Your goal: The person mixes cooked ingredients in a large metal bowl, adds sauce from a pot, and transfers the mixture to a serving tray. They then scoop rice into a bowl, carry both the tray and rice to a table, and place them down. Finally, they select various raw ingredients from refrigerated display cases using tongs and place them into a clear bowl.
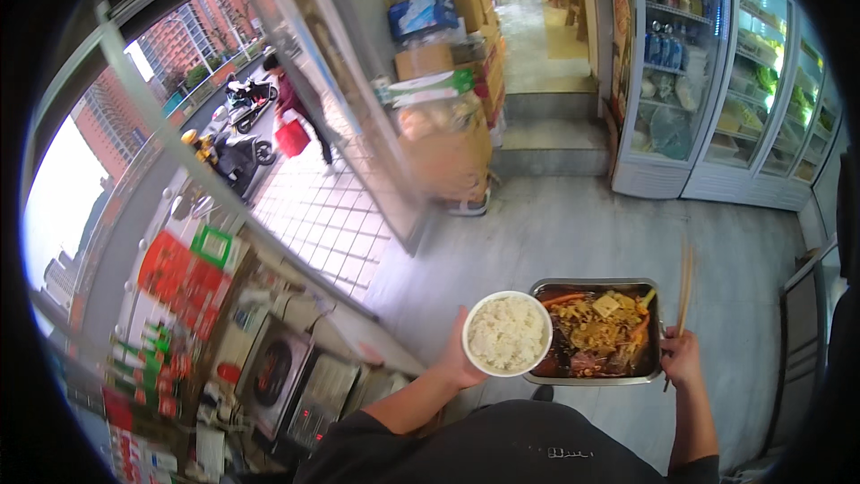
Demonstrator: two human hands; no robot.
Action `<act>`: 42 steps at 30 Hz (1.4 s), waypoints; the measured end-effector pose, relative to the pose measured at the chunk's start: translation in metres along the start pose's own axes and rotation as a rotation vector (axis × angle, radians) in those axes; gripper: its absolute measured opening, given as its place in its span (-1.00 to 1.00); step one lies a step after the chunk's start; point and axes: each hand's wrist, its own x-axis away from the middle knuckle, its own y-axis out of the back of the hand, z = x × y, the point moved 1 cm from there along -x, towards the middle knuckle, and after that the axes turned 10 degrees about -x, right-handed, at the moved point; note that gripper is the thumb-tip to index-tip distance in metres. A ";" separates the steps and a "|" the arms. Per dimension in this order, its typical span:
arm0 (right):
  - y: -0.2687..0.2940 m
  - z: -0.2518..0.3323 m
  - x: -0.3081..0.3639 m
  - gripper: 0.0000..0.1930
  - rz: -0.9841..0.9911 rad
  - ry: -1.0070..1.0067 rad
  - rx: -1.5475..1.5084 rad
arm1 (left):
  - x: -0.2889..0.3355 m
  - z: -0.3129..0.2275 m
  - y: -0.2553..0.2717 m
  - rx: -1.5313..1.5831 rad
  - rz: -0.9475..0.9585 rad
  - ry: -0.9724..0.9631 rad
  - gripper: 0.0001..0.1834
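White-lettered shirt (pixel 502 439) nearest, left hand (pixel 459 360) grips rice bowl (pixel 467 341), right hand (pixel 683 360) tray (pixel 609 382) and chopsticks (pixel 686 291)

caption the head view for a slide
Left grip holds a rice bowl; right grip holds a metal food tray and chopsticks.

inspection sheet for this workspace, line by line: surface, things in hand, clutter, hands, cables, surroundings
Surface: grey floor; bowl and tray are held up above it.
Things in hand: white bowl of rice; metal tray of cooked food; chopsticks. Bowl overlaps the tray's left edge in view; contact unclear.
Clutter: stacked boxes by the doorway; red and green packs at left.
Hands: left hand holds the bowl; right hand holds the tray's right end and the chopsticks.
Cables: cannot tell; too crowded around the dark-topped appliance.
Surroundings: glass-door fridges at upper right; outside, a person with a red bag.
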 end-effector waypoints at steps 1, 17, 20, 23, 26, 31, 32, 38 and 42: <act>-0.001 -0.004 -0.043 -0.93 -0.019 0.037 -0.005 | -0.028 -0.026 -0.004 -0.073 -0.023 -0.035 -0.18; -0.108 -0.195 -0.759 -0.91 0.009 0.088 -0.070 | -0.680 -0.401 0.086 0.006 0.087 -0.135 -0.06; -0.110 -0.242 -0.895 -0.92 0.030 0.117 -0.045 | -0.798 -0.479 0.079 0.064 0.101 -0.136 -0.04; -0.127 -0.298 -1.029 -0.90 -0.042 0.161 0.072 | -0.922 -0.533 0.092 0.060 0.064 -0.164 -0.01; -0.129 -0.351 -1.164 -0.86 0.032 0.179 -0.099 | -1.038 -0.579 0.105 -0.009 -0.071 -0.196 0.02; -0.111 -0.398 -1.412 -0.92 0.022 0.438 -0.113 | -1.184 -0.694 0.070 0.086 -0.148 -0.198 0.02; -0.108 -0.407 -1.461 -0.92 0.040 0.432 -0.179 | -1.212 -0.717 0.059 0.155 -0.160 -0.225 0.03; -0.074 -0.415 -1.744 -0.84 0.152 0.406 -0.113 | -1.386 -0.880 -0.010 0.338 -0.198 -0.278 0.06; -0.035 -0.411 -1.797 -0.83 0.336 0.377 0.042 | -1.370 -0.941 -0.072 0.276 -0.201 -0.399 0.08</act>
